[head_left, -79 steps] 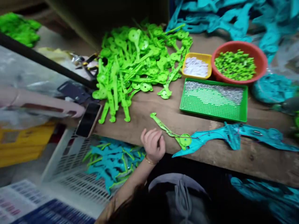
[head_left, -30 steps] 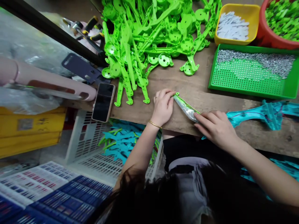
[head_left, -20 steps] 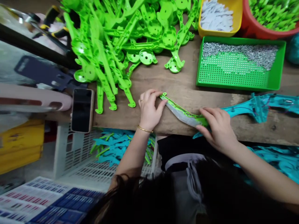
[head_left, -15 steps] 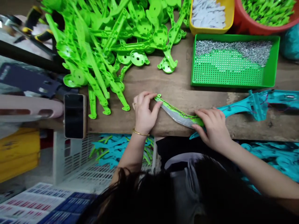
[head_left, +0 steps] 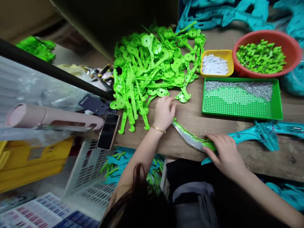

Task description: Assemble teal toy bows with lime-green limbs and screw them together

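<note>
Since half a second ago, the left hand (head_left: 163, 112) has left the green piece (head_left: 187, 137) for the edge of the green parts pile (head_left: 152, 66); its fingers are loose and hold nothing.

Head view: the right hand (head_left: 225, 155) is closed over the piece's near end on the table (head_left: 261, 158). The piece's long axis runs up-left, and its far tip lies just beside the left hand.

Wooden bench (head_left: 261, 156): green parts pile (head_left: 152, 69) just beyond left hand (head_left: 163, 112), green tray (head_left: 239, 101) beyond right hand (head_left: 224, 152), phone (head_left: 108, 131) left of left hand, overhanging the edge.
</note>
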Demonstrator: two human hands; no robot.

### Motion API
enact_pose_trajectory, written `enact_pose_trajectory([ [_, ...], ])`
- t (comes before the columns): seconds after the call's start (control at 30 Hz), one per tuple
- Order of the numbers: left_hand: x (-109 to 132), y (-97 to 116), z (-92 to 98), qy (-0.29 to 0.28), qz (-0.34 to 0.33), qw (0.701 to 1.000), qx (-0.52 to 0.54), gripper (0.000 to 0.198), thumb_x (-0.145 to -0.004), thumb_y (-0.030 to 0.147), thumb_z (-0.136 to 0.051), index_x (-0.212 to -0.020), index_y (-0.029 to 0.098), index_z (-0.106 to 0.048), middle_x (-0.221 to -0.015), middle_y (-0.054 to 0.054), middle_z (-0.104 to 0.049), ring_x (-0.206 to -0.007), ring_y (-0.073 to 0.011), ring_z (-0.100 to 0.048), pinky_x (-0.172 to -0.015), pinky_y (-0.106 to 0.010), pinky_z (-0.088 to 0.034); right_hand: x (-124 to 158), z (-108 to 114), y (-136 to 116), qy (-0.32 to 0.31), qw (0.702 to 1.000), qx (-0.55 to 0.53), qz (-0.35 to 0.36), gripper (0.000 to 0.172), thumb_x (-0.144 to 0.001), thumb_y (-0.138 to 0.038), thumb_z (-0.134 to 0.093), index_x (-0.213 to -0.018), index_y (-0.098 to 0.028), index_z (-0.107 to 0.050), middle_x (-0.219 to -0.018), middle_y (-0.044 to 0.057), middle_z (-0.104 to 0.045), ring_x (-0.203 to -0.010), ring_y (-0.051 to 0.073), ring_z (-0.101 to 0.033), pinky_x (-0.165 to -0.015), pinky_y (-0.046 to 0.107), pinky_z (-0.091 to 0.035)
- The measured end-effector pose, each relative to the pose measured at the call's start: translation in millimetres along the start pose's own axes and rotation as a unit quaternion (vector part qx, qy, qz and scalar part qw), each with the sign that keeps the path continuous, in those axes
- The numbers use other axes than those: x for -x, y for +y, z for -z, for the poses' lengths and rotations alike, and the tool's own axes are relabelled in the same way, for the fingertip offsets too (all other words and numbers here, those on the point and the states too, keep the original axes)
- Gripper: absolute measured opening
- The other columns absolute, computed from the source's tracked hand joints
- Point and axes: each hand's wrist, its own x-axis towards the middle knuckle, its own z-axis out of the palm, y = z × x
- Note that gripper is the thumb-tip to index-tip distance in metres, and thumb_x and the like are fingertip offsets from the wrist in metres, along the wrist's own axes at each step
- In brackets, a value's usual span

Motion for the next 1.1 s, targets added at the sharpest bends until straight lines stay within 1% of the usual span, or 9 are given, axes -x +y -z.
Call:
enact_pose_trajectory([
  [0.13, -46.5, 10.2, -12.5, -0.005, 0.007, 0.997, -0.074, 0.022, -0.086, 0.011, -0.046, -0.099, 0.014, -0.064, -0.105, -0.013, -0.063, -0.103, -0.0274, -0.056, -0.094, -0.043, -0.044, 2.3, 4.2, 2.3, 0.022, 0.999, -0.031, -0.015, 0.04, -0.092, -0.039, -0.054, -0.124, -0.015, -0.051, -0.116, 0.014, -0.063, -0.108, 0.029, -0.054, -0.096, 0.049, -0.041],
  [0.27, -65.2, 20.4, -18.7, -0.008, -0.003, 0.995, -0.095, 0.03, -0.084, 0.01, -0.045, -0.108, 0.012, -0.063, -0.112, -0.015, -0.061, -0.109, -0.0291, -0.054, -0.095, -0.043, -0.042, 4.2, 8.6, 4.9, 0.045, 0.998, -0.044, -0.022, 0.033, -0.093, -0.035, -0.053, -0.121, -0.019, -0.052, -0.112, 0.011, -0.065, -0.106, 0.027, -0.057, -0.099, 0.05, -0.039],
  [0.4, -68.4, 17.0, -15.3, -0.022, 0.03, 0.987, -0.155, 0.042, -0.08, 0.007, -0.046, -0.12, 0.009, -0.058, -0.129, -0.018, -0.056, -0.119, -0.0318, -0.05, -0.098, -0.043, -0.039, 4.6, 9.4, 7.4, 0.06, 0.997, -0.04, -0.003, 0.028, -0.094, -0.034, -0.052, -0.118, -0.02, -0.053, -0.111, 0.01, -0.065, -0.105, 0.025, -0.058, -0.102, 0.051, -0.036],
  [0.5, -63.8, 13.6, -7.7, -0.063, 0.022, 0.978, -0.199, 0.032, -0.085, 0.01, -0.041, -0.109, 0.01, -0.062, -0.115, -0.016, -0.062, -0.11, -0.0283, -0.055, -0.097, -0.04, -0.04, 4.2, 8.9, 9.6, 0.07, 0.997, -0.044, 0.01, 0.027, -0.095, -0.035, -0.05, -0.117, -0.021, -0.054, -0.111, 0.009, -0.065, -0.105, 0.024, -0.058, -0.103, 0.051, -0.035],
  [0.6, -61.1, 15.4, -1.4, -0.06, 0.032, 0.971, -0.228, 0.026, -0.088, 0.015, -0.042, -0.101, 0.012, -0.064, -0.105, -0.014, -0.064, -0.107, -0.0278, -0.056, -0.094, -0.039, -0.041, 3.2, 7.9, 11.3, 0.073, 0.996, -0.049, 0.013, 0.025, -0.095, -0.035, -0.05, -0.115, -0.022, -0.054, -0.11, 0.008, -0.065, -0.104, 0.023, -0.059, -0.103, 0.051, -0.034],
  [0.73, -71.8, 18.8, -1.7, -0.022, 0.053, 0.971, -0.231, 0.035, -0.091, 0.032, -0.048, -0.12, 0.015, -0.059, -0.123, -0.015, -0.058, -0.11, -0.0303, -0.055, -0.09, -0.041, -0.044, 1.9, 6.8, 10.4, 0.074, 0.995, -0.053, 0.029, 0.024, -0.095, -0.036, -0.049, -0.114, -0.022, -0.054, -0.11, 0.008, -0.064, -0.104, 0.023, -0.058, -0.104, 0.05, -0.033],
  [0.8, -79.7, 18.3, -4.2, -0.029, 0.064, 0.973, -0.221, 0.041, -0.091, 0.039, -0.05, -0.125, 0.017, -0.057, -0.127, -0.016, -0.056, -0.111, -0.0321, -0.054, -0.09, -0.043, -0.044, 1.9, 6.1, 9.8, 0.076, 0.995, -0.052, 0.039, 0.024, -0.095, -0.036, -0.048, -0.114, -0.022, -0.054, -0.11, 0.008, -0.064, -0.104, 0.023, -0.059, -0.104, 0.049, -0.032],
  [0.93, -85.4, 16.3, -6.2, -0.053, 0.053, 0.977, -0.199, 0.032, -0.092, 0.034, -0.05, -0.113, 0.013, -0.063, -0.11, -0.015, -0.063, -0.108, -0.0292, -0.057, -0.092, -0.04, -0.045, 4.5, 3.9, 12.0, 0.079, 0.995, -0.045, 0.043, 0.024, -0.096, -0.038, -0.047, -0.113, -0.023, -0.054, -0.11, 0.007, -0.066, -0.103, 0.022, -0.06, -0.104, 0.049, -0.031],
  [1.1, -70.7, 17.5, -0.8, -0.034, 0.003, 0.985, -0.17, 0.028, -0.093, 0.025, -0.05, -0.115, 0.015, -0.062, -0.116, -0.01, -0.062, -0.108, -0.0222, -0.057, -0.096, -0.032, -0.044, 9.2, 0.5, 17.1, 0.08, 0.995, -0.035, 0.052, 0.024, -0.097, -0.039, -0.045, -0.112, -0.023, -0.055, -0.109, 0.006, -0.067, -0.102, 0.022, -0.062, -0.103, 0.049, -0.031],
])
